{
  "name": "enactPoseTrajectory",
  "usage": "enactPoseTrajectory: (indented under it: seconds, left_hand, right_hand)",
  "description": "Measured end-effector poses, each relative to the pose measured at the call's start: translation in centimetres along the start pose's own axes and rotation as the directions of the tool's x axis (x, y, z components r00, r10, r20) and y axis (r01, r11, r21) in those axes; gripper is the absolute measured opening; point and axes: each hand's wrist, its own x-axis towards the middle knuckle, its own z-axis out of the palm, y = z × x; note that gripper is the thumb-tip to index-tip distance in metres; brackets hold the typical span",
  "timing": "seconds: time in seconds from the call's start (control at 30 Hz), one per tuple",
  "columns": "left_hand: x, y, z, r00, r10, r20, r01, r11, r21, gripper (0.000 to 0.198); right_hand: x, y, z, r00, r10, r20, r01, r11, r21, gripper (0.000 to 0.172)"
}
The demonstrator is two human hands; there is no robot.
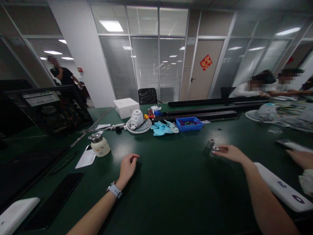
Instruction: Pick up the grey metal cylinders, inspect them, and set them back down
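Note:
My left hand (127, 167) rests on the green table (171, 182) with a watch on the wrist, its fingers curled loosely and nothing visible in them. My right hand (228, 152) reaches forward and its fingertips pinch a small silver cylindrical part (209, 144) that stands on the table. A small cream jar with a metal lid (99, 144) sits to the left of my left hand, next to a white card (85, 159).
Farther back lie a white fan housing (138, 122), light blue fan blades (163, 127), a blue tray of small parts (189, 123), a white box (126, 107) and long black rails (215, 109). A co-worker's hand (302, 158) and a white device (281, 186) are at right. Other people sit at the far right.

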Motion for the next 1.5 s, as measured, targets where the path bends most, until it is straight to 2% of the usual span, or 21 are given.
enactPoseTrajectory:
  seconds: [0.1,0.2,0.3,0.43,0.53,0.6,0.73,0.87,0.97,1.13,1.33,1.5]
  left_hand:
    - [0.0,0.0,0.0,1.0,-0.003,-0.002,0.003,1.0,0.003,0.03]
    - [0.0,-0.1,0.0,1.0,-0.003,-0.004,0.003,1.0,0.008,0.029]
    - [0.0,-0.2,0.1,1.0,0.009,-0.005,-0.009,1.0,0.012,0.029]
    - [0.0,-0.3,0.2,1.0,0.019,-0.016,-0.019,1.0,0.002,0.027]
    - [0.0,-0.5,0.3,1.0,0.02,-0.015,-0.02,1.0,-0.009,0.027]
    - [-0.1,-0.5,0.3,1.0,0.02,-0.012,-0.02,1.0,-0.019,0.026]
    - [-0.2,0.4,0.1,0.998,0.063,-0.015,-0.063,0.997,-0.038,0.022]
    - [-0.4,3.2,0.3,0.976,0.212,-0.05,-0.214,0.976,-0.043,0.022]
    - [-0.4,5.4,1.1,0.962,0.273,-0.024,-0.273,0.961,-0.028,0.024]
    - [-0.1,6.8,2.2,0.956,0.293,-0.018,-0.293,0.956,0.002,0.017]
    - [0.5,6.7,0.9,0.951,0.302,-0.061,-0.301,0.953,0.023,0.018]
    - [0.8,3.1,-0.7,0.961,0.266,-0.079,-0.257,0.96,0.109,0.018]
  right_hand:
    - [-0.3,-0.7,0.6,0.975,-0.03,0.219,0.029,1.0,0.005,0.046]
    - [-0.7,-3.1,1.0,0.976,-0.068,0.208,0.063,0.998,0.028,0.046]
    - [-1.9,-8.3,3.0,0.954,-0.243,0.174,0.206,0.957,0.203,0.046]
    - [-3.8,-17.5,8.3,0.87,-0.489,0.072,0.445,0.839,0.313,0.045]
    - [-4.5,-22.7,12.0,0.811,-0.584,0.031,0.542,0.77,0.335,0.045]
    - [-4.7,-24.5,13.5,0.801,-0.598,0.008,0.56,0.754,0.345,0.047]
    - [-5.0,-25.3,14.7,0.786,-0.617,0.04,0.569,0.748,0.341,0.05]
    - [-5.3,-24.9,14.8,0.797,-0.602,0.046,0.55,0.756,0.354,0.057]
    - [-5.3,-24.8,14.9,0.802,-0.596,0.029,0.541,0.747,0.388,0.062]
    - [-5.2,-24.7,15.1,0.794,-0.607,0.029,0.543,0.729,0.417,0.049]
    - [-5.3,-24.8,15.0,0.783,-0.62,0.046,0.559,0.735,0.383,0.045]
    - [-5.5,-25.0,14.5,0.791,-0.607,0.075,0.533,0.744,0.404,0.047]
